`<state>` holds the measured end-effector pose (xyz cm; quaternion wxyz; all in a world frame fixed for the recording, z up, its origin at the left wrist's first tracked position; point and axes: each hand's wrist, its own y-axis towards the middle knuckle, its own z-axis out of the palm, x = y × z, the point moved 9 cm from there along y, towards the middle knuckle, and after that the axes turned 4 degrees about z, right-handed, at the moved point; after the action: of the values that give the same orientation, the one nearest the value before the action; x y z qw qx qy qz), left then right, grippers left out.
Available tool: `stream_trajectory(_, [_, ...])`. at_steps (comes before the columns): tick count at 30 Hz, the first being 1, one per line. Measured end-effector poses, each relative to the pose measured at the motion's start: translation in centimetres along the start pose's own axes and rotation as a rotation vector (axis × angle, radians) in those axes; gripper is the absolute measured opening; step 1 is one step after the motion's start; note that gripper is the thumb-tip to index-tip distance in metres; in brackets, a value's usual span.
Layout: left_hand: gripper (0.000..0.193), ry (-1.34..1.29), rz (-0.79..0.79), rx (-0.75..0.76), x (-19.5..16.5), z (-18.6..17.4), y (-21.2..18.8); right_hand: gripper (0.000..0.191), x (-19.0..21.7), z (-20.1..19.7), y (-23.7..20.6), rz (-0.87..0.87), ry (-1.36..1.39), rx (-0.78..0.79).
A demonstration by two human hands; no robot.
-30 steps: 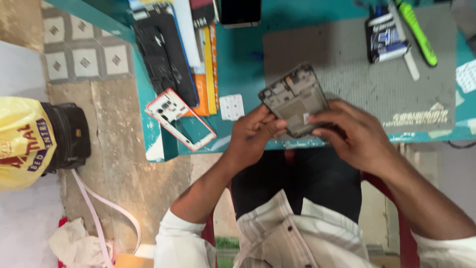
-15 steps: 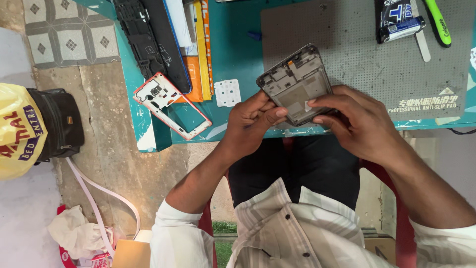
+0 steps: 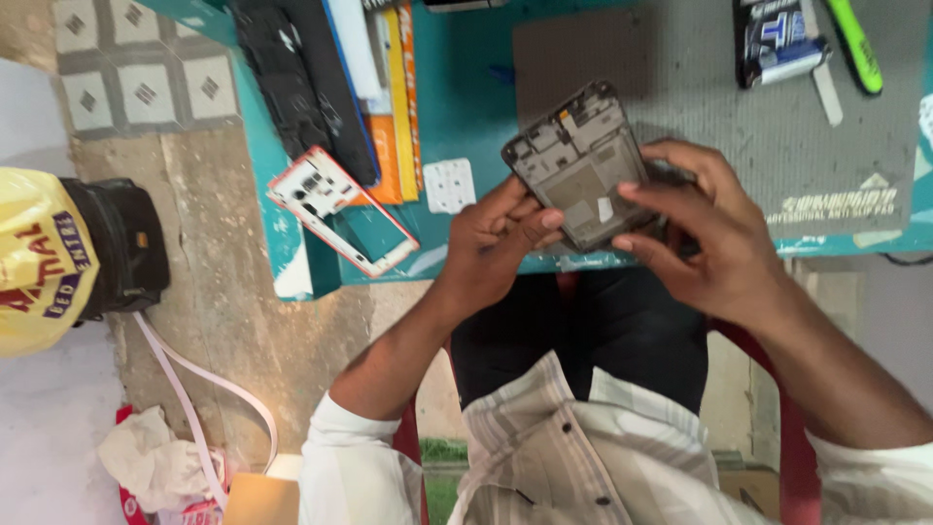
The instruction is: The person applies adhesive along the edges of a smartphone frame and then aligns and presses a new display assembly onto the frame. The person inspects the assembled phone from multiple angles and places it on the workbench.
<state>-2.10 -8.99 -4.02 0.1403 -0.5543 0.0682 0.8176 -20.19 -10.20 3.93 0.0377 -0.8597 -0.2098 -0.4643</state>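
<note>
Both hands are on the phone chassis (image 3: 581, 167) right now: our left hand (image 3: 496, 243) pinches the lower left edge with thumb and fingertips, and our right hand (image 3: 705, 228) wraps the lower right corner, thumb laid across the open face. We're holding it tilted just over the near edge of the counter (image 3: 457, 117), above our lap, top end pointing away from us

Looks to us like we're at the inspection or parts-seating stage of a teardown, since the back is off and the inner frame is bare. Our guess is the next move wants a fine tool or a fingernail rather than force, with one hand keeping the frame steady, because everything in there looks small and thin

The chassis is a dull grey rectangle, matte metal or plastic, with shallow recesses, small cutouts along the top and a little pale sticker near the middle. The grey mat (image 3: 777, 136) under it has a fine grainy texture. Left of us a red-and-white phone frame (image 3: 340, 209) hangs over the counter edge, hollow in the middle, and a small white card (image 3: 449, 185) lies flat beside it. A green-handled tool (image 3: 855, 44) sits at the far right
</note>
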Motion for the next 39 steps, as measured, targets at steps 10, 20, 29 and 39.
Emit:
stream_trajectory(10, [0.060,-0.210,0.005,0.084,-0.8,0.7,1.5,0.038,2.4,0.1,0.2,-0.204,-0.387,-0.284])
stream_trajectory(20, [0.058,-0.019,-0.059,0.058,0.3,0.0,1.7,0.031,2.0,-0.1,0.1,-0.237,-0.372,-0.343])
stream_trajectory(29, [0.060,-0.035,-0.056,0.071,0.0,0.2,2.0,0.021,2.3,0.6,0.4,-0.278,-0.449,-0.357])
stream_trajectory(39, [0.062,-0.072,-0.028,0.027,-1.4,0.4,2.4,0.022,0.4,1.9,0.4,-0.345,-0.375,-0.237])
